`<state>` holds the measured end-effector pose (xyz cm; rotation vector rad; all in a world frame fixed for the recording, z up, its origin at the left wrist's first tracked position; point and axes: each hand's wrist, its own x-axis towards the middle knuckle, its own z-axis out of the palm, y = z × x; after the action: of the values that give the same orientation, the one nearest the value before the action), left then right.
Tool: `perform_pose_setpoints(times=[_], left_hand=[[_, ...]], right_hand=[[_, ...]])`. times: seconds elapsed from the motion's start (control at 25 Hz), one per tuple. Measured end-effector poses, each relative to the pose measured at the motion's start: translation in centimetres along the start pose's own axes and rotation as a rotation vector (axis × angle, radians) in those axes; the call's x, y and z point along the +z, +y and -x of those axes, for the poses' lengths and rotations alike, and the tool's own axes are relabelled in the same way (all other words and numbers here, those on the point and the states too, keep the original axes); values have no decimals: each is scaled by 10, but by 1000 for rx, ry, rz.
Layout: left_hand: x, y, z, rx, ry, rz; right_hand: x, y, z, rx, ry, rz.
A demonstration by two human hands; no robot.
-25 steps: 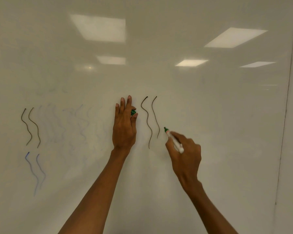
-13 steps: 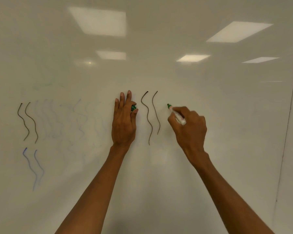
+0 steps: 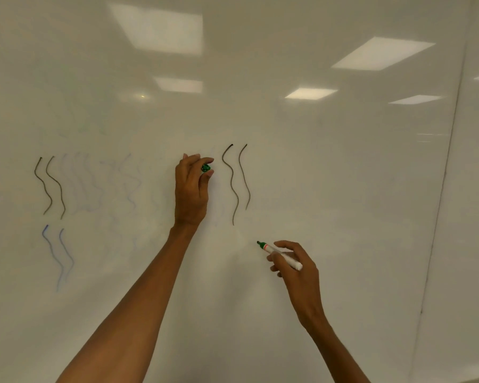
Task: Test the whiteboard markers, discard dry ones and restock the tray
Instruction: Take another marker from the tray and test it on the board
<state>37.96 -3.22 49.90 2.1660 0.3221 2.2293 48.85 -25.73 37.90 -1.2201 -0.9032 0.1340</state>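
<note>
While the person's left hand (image 3: 191,189) is raised at the whiteboard (image 3: 343,189), its grip pinches a small green cap (image 3: 205,168) between thumb and fingertips (image 3: 209,160), just left of two dark wavy lines (image 3: 235,186). Lower right, the right hand (image 3: 296,269) has its grip curled round a white marker (image 3: 281,255), green tip pointing up-left below those lines; whether it touches the board is unclear. Faint blue squiggles (image 3: 57,255) sit far left.

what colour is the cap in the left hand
Green. The cap, pinched in the left hand, shows best in the head view.
</note>
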Motion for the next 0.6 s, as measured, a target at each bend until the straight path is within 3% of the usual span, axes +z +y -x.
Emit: perform_pose_setpoints(times=[0.24,0.44,0.6], left_hand=[[-38,51,57,-212,90,201],[-63,70,114,-813,277,652],[-86,59,139,-1042,310,822]], right_hand=[[17,-17,15,287,-72,-483],[52,-23,33,333,-128,-562],[74,-16,51,365,-116,-542]])
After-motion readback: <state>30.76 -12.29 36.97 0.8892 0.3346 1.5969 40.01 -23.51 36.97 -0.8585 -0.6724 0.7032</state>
